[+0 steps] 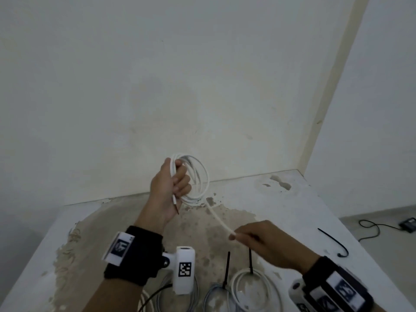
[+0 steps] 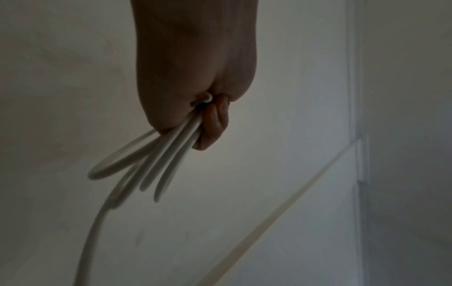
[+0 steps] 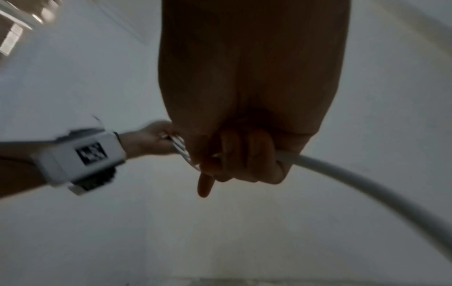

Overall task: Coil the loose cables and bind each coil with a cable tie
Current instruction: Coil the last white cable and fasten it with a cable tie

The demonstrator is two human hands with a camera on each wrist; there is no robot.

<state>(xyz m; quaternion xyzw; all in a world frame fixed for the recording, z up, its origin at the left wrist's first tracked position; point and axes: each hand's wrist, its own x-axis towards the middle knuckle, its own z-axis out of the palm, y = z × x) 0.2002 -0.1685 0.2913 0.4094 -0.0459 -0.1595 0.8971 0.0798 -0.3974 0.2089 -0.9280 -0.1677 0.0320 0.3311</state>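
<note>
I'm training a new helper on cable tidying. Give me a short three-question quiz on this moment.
1. True or false: the left hand grips a white cable coil.
2. What does the right hand hold: (a) a cable tie, (b) the white cable's loose run, (c) nothing?
3. Where does the loose black cable tie lie?

Key: 1 true; 2 b; 3 on the table, to the right of the right hand.
</note>
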